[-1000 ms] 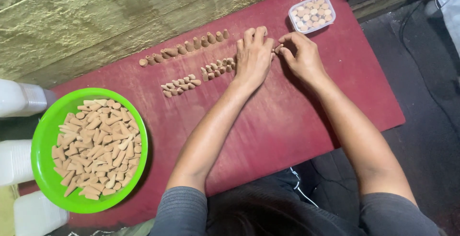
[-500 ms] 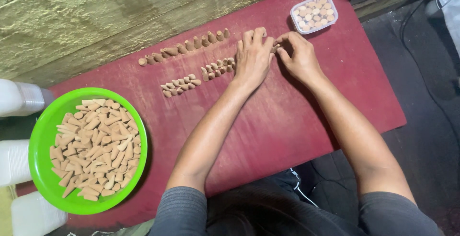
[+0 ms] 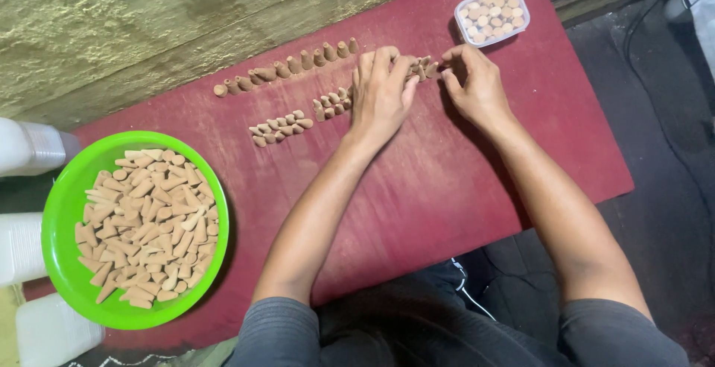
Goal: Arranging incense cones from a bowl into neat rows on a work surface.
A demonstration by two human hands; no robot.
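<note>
Cones [image 3: 423, 67], small tan clay-coloured pieces, are lying in a short row on the red board [image 3: 462, 181], at about 12 o'clock from the person, right between the two hands.

Near: grey sleeves at the bottom edge, both forearms reaching up toward 12 o'clock.

Green bowl [image 3: 63, 210] is sitting at 9 o'clock, heaped with loose cones of the same kind. White bottles [image 3: 30, 147] are standing just beyond its left rim.

Middle: left hand [image 3: 381, 95] is lying palm down, fingers together and stretched flat, tips pressing against the near end of the short row. Right hand [image 3: 477, 87] is curling in from 1 o'clock, thumb and fingertips pinching together at the far end of that row; whether a cone is actually gripped I cannot tell.

Two more rows are lying at 11 o'clock: a lower row [image 3: 294, 122] just beside the left hand, and a longer upper row [image 3: 287, 69] nearer the wall.

Far: clear plastic tub [image 3: 493, 14] at 1 o'clock, packed with cones, standing apart from the right hand.
</note>
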